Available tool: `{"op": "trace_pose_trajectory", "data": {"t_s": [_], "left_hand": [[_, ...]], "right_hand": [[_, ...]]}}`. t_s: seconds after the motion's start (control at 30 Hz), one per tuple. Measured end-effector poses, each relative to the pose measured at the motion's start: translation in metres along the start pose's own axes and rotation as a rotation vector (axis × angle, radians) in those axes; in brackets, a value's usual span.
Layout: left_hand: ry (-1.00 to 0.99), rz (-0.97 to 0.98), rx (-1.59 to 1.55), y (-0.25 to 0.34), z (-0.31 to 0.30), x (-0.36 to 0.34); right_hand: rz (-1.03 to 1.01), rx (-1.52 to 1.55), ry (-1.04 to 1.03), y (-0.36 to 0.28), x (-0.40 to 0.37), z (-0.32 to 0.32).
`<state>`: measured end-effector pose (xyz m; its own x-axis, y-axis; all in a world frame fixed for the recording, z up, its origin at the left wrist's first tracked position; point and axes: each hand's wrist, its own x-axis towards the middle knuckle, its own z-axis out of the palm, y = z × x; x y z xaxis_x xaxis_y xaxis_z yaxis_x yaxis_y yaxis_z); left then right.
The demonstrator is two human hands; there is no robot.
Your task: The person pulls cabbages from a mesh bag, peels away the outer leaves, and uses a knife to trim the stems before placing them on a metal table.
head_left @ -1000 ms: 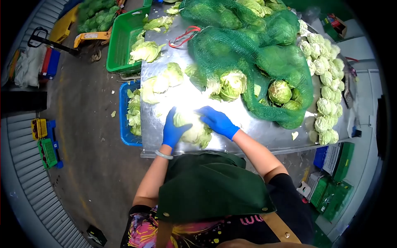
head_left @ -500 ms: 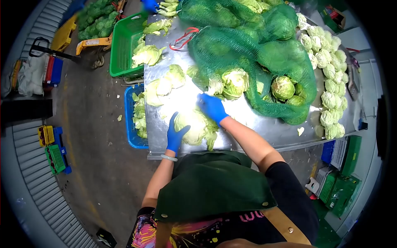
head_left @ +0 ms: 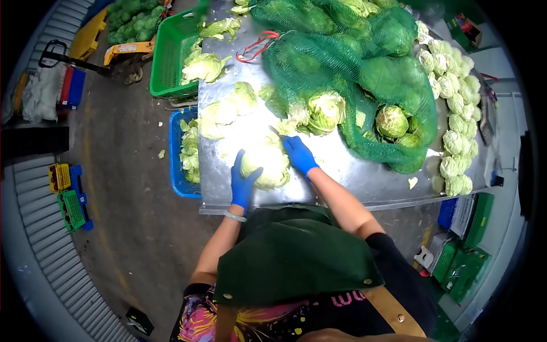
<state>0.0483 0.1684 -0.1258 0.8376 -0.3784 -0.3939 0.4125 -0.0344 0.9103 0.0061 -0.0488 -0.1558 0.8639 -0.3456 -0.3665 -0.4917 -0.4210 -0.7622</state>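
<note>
A pale green cabbage [head_left: 268, 165] rests on the metal table in front of me, between my two blue-gloved hands. My left hand [head_left: 244, 181] grips its left side, the thumb lying over the front of the head. At its upper right, my right hand [head_left: 299, 154] has its fingers curled at a pale cabbage leaf [head_left: 281, 129]; glare partly washes out the fingertips. Loose outer leaves [head_left: 219, 118] lie up and left of the cabbage. Just beyond my right hand, another leafy cabbage [head_left: 326, 111] sits at the mouth of a green mesh sack [head_left: 310, 60].
Trimmed cabbages [head_left: 454, 142] line the right side of the table [head_left: 370, 191]. One cabbage [head_left: 392, 121] shows in the sack's opening. At the left edge stand a green crate [head_left: 165, 65] and a blue crate [head_left: 176, 165] holding leaves. A red tie [head_left: 259, 44] lies by the sack.
The loose outer leaf that hung at the cabbage's lower right is gone from there. My right hand has shifted slightly right and down, while my left stays against the cabbage.
</note>
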Motion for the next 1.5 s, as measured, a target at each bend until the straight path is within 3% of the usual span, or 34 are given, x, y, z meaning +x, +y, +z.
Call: {"op": "trace_pose_trajectory", "data": {"t_s": [0.07,0.13,0.17,0.2,0.23,0.27,0.33,0.4,0.47,0.6,0.67,0.73,0.97,1.33,1.4,1.47,1.5], "left_hand": [[-0.004,0.135,0.145,-0.003,-0.003,-0.003],[0.005,0.036,0.062,-0.003,-0.022,-0.011],[-0.005,0.162,0.422,0.001,-0.034,-0.005],[-0.011,0.29,0.78,0.003,-0.041,0.0],[-0.078,0.429,0.832,0.029,-0.035,0.0],[-0.073,0.424,0.827,0.038,-0.031,0.005],[-0.321,0.135,0.642,0.045,-0.027,0.009],[-0.289,0.076,0.563,0.044,-0.029,0.012],[-0.225,-0.049,0.402,0.039,-0.035,0.016],[0.05,-0.029,0.192,0.019,-0.017,0.012],[0.082,0.057,0.329,0.017,0.001,0.007],[0.241,-0.091,0.529,0.039,0.023,0.003],[0.274,-0.249,0.512,0.05,0.033,0.004],[0.34,-0.317,0.582,0.057,0.049,0.024],[0.296,-0.229,0.622,0.05,0.043,0.019],[0.303,-0.145,0.689,0.017,0.03,0.012],[0.339,-0.094,0.645,0.023,0.033,0.017]], "right_hand": [[0.005,-0.016,-0.07,0.002,0.007,0.002],[-0.047,0.232,-0.045,-0.001,-0.007,0.009],[0.039,0.322,-0.065,-0.003,-0.007,0.014],[-0.058,0.239,0.002,-0.003,-0.009,0.025],[-0.037,0.239,-0.038,-0.014,-0.016,0.026],[-0.016,0.239,-0.082,-0.023,-0.023,0.023],[-0.1,0.267,-0.09,-0.01,-0.021,0.032],[-0.172,0.011,0.09,0.009,-0.008,0.035],[-0.036,-0.005,0.099,0.008,-0.002,0.016],[-0.211,0.11,0.065,-0.05,-0.044,-0.021],[-0.258,0.034,0.102,-0.059,-0.06,-0.015],[-0.221,-0.017,0.156,-0.058,-0.069,-0.003],[-0.258,-0.086,0.141,-0.061,-0.071,-0.004],[-0.229,-0.208,0.098,-0.027,-0.014,0.003],[0.104,-0.178,0.045,0.024,0.02,0.016],[0.014,-0.105,-0.021,0.015,0.011,0.006],[-0.207,-0.015,0.083,0.008,0.007,0.008]]}}
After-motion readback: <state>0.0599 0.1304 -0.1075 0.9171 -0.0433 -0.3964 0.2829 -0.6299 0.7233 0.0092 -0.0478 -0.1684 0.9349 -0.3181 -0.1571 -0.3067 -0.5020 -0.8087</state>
